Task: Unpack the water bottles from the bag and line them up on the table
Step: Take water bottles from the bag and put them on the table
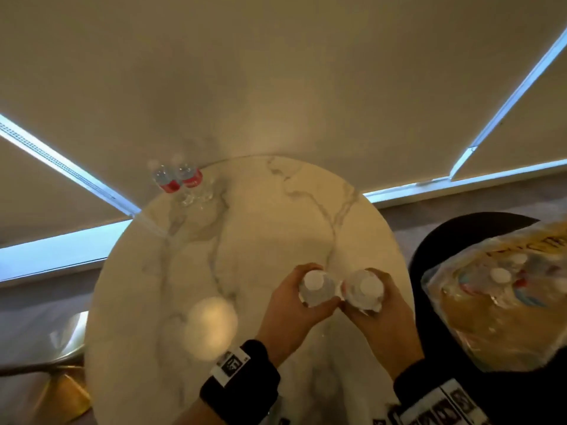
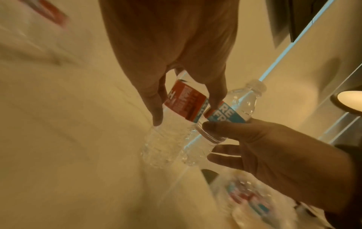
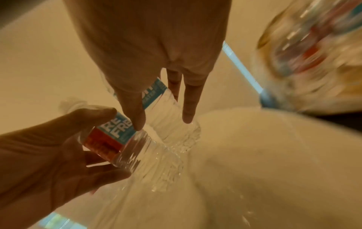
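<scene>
Over the near right part of the round marble table (image 1: 245,240) I hold two clear water bottles upright, side by side and touching. My left hand (image 1: 317,286) grips the left bottle (image 2: 182,102) around its red-and-blue label. My right hand (image 1: 363,289) grips the right bottle (image 3: 166,106) in the same way. Whether their bases touch the tabletop I cannot tell. Two more bottles (image 1: 176,179) with red labels stand together at the table's far left edge. The clear plastic bag (image 1: 497,302) with several bottles inside lies to the right of the table.
The bag rests on a black chair (image 1: 445,240) against the table's right side. Closed blinds (image 1: 276,72) hang just beyond the far edge. A gold-toned seat (image 1: 61,348) stands low at the left. A lamp's glare (image 1: 211,326) sits on the near left tabletop.
</scene>
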### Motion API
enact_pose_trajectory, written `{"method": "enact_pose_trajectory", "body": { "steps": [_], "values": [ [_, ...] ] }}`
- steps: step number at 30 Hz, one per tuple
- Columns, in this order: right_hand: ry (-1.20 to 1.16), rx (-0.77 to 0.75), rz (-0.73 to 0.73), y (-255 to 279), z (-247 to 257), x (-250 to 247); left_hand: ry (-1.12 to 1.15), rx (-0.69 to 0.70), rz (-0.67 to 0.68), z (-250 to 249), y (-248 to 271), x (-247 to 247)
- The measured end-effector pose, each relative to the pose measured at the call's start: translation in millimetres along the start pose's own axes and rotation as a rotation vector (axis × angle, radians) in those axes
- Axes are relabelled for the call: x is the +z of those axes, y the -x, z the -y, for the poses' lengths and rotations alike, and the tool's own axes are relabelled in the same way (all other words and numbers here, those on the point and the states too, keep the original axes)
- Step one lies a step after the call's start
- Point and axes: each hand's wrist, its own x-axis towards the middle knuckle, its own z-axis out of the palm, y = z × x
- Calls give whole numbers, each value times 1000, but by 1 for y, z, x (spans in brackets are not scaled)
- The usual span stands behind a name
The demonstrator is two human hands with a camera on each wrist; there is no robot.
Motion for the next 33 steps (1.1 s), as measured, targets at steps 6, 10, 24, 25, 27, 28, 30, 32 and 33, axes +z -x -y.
{"method": "enact_pose_trajectory", "body": {
  "steps": [6, 10, 24, 25, 27, 28, 30, 32, 33],
  "values": [
    [-43, -4, 201, -29, 48, 148, -122, -109, -141, 56, -5, -135],
    [-27, -10, 208, -31, 52, 202, -90, -117, -125, 83, -15, -176],
    [68, 124, 145, 0, 20, 127, -662, -289, 222, 96, 27, -154],
    [52, 132, 97, 6, 11, 107, -660, -255, 218, 92, 31, -141],
    [53, 154, -34, 14, -10, 63, -696, -172, 267, 78, 32, -108],
    [51, 170, -104, 17, -20, 40, -684, -125, 292, 68, 29, -87],
    [22, 236, -237, 19, -41, -7, -613, -38, 338, 48, 19, -38],
    [45, 325, -344, 13, -71, -52, -520, 31, 375, 26, 4, 18],
    [71, 368, -400, 7, -89, -71, -482, 56, 410, 16, -5, 47]
  ]
}}
